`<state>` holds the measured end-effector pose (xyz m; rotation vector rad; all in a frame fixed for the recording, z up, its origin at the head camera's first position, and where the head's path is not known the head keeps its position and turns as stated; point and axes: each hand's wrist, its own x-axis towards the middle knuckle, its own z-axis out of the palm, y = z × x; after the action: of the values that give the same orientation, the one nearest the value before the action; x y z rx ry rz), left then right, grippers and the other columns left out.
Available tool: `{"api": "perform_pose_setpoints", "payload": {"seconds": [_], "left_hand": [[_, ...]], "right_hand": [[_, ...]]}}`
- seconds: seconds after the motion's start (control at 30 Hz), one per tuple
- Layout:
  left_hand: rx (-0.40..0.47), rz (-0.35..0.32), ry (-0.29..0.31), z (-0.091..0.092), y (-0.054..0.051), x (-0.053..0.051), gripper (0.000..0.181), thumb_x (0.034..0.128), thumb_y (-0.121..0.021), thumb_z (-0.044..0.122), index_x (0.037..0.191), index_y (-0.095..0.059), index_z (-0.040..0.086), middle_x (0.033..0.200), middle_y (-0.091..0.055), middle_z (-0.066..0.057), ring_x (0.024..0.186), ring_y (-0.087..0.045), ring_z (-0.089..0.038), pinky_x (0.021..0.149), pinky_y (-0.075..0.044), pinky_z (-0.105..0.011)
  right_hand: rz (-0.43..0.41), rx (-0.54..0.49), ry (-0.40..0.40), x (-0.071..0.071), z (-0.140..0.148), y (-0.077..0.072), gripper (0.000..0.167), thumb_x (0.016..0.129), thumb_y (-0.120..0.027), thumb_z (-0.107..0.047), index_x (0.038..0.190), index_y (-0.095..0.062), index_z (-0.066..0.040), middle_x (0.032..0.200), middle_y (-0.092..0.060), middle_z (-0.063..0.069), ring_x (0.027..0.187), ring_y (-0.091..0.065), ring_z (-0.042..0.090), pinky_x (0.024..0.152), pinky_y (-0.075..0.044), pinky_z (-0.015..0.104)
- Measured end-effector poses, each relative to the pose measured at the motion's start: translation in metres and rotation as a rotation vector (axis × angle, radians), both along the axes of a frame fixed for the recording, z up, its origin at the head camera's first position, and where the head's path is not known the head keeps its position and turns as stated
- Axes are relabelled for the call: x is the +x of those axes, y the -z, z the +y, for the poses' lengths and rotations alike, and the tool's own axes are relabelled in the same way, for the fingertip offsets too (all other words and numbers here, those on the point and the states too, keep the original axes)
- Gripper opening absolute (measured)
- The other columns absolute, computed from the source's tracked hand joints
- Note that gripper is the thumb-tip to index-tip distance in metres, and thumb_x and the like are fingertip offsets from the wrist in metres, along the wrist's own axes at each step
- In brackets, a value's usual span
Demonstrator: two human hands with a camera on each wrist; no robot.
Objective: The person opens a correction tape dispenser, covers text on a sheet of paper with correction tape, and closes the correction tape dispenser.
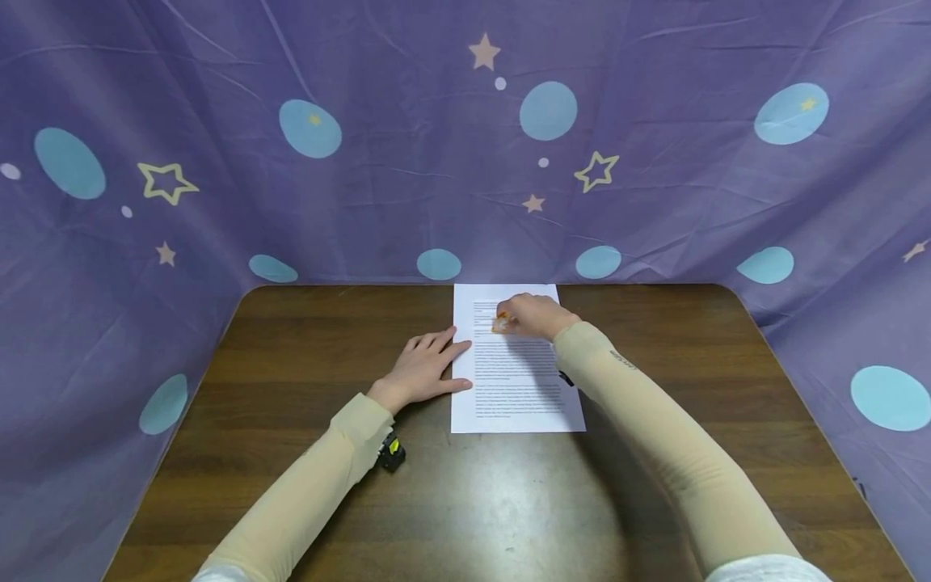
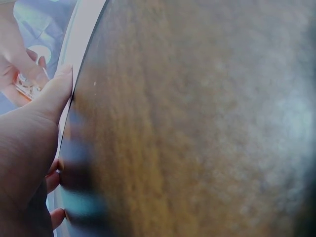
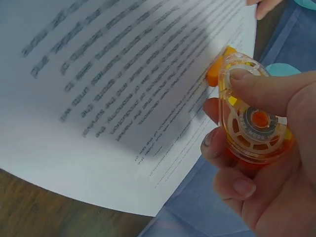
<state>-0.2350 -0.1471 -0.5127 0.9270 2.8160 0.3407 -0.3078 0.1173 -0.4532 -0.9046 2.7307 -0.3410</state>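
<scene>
Nearest to the camera are two beige sleeves, the left sleeve (image 1: pixel 301 493) and the right sleeve (image 1: pixel 672 440), which reach in over the wooden table (image 1: pixel 320 339); at the bottom of the head view each ends in white cloth (image 1: pixel 767 571). The fingers of the right hand (image 1: pixel 534 315) are curled around a clear and orange correction tape (image 3: pixel 257 118) — the thumb is pressed on its one side, and the other fingers are bent at the opposite side. The correction tape is above the upper part of a white sheet of paper (image 1: pixel 509 380), toward its left edge, with an orange piece (image 3: pixel 216 70) at its front end. If its tip is touching the paper, I cannot tell.

The fingers of the left hand (image 1: pixel 422 372) are spread apart and almost straight, and they grip nothing. The tips of its thumb and forefinger lie on the left edge of the paper, about the middle of its height.

The paper lies flat near the middle of the table's far edge, and its top reaches to this edge. It carries many printed lines (image 1: pixel 518 400). At the left wrist is a black device (image 1: pixel 391 454) with a yellow patch — and behind the far edge hangs a purple curtain (image 1: pixel 436 178) with stars and blue round shapes
</scene>
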Motion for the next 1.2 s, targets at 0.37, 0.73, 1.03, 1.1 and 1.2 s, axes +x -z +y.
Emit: {"api": "perform_pose_setpoints", "payload": {"seconds": [0.37, 0.73, 1.03, 1.1, 1.2], "left_hand": [[-0.005, 0.009, -0.005, -0.0013, 0.0036, 0.0023, 0.082, 0.0988, -0.056, 0.066, 0.163, -0.038, 0.020, 0.170, -0.025, -0.017, 0.151, -0.032, -0.040, 0.118, -0.027, -0.063], [-0.024, -0.008, -0.009, -0.0015, 0.0012, -0.0042, 0.082, 0.0992, -0.054, 0.068, 0.165, -0.035, 0.022, 0.172, -0.022, -0.015, 0.152, -0.030, -0.039, 0.120, -0.024, -0.062], [-0.024, 0.005, 0.000, -0.0018, 0.0043, -0.0045, 0.081, 0.0996, -0.054, 0.067, 0.164, -0.035, 0.022, 0.171, -0.023, -0.016, 0.152, -0.030, -0.039, 0.119, -0.026, -0.062], [-0.024, 0.007, 0.001, -0.0015, 0.0044, -0.0046, 0.082, 0.0994, -0.054, 0.068, 0.164, -0.036, 0.022, 0.171, -0.024, -0.016, 0.152, -0.031, -0.039, 0.119, -0.027, -0.062], [-0.026, -0.002, -0.002, -0.0012, 0.0039, -0.0041, 0.082, 0.0993, -0.053, 0.068, 0.164, -0.036, 0.022, 0.171, -0.023, -0.016, 0.152, -0.030, -0.039, 0.119, -0.026, -0.062]], "right_hand": [[0.016, -0.046, -0.046, 0.0006, -0.0037, 0.0075, 0.014, 0.101, -0.072, -0.022, 0.113, -0.075, -0.015, 0.106, -0.072, 0.004, 0.098, -0.068, 0.023, 0.090, -0.055, 0.044], [0.061, -0.016, -0.036, 0.0004, -0.0059, 0.0016, 0.011, 0.100, -0.073, -0.018, 0.109, -0.075, -0.012, 0.102, -0.074, 0.004, 0.094, -0.069, 0.023, 0.084, -0.057, 0.045], [0.055, -0.006, -0.020, 0.0005, -0.0047, 0.0044, 0.011, 0.099, -0.073, -0.016, 0.109, -0.075, -0.013, 0.105, -0.075, 0.004, 0.098, -0.069, 0.024, 0.086, -0.057, 0.046], [0.048, -0.002, -0.014, 0.0004, -0.0044, 0.0047, 0.011, 0.099, -0.073, -0.015, 0.109, -0.075, -0.013, 0.105, -0.074, 0.003, 0.098, -0.069, 0.024, 0.086, -0.057, 0.046], [0.035, 0.002, -0.011, -0.0003, -0.0034, 0.0055, 0.010, 0.099, -0.073, -0.016, 0.108, -0.075, -0.013, 0.105, -0.074, 0.003, 0.097, -0.068, 0.023, 0.086, -0.056, 0.045]]}}
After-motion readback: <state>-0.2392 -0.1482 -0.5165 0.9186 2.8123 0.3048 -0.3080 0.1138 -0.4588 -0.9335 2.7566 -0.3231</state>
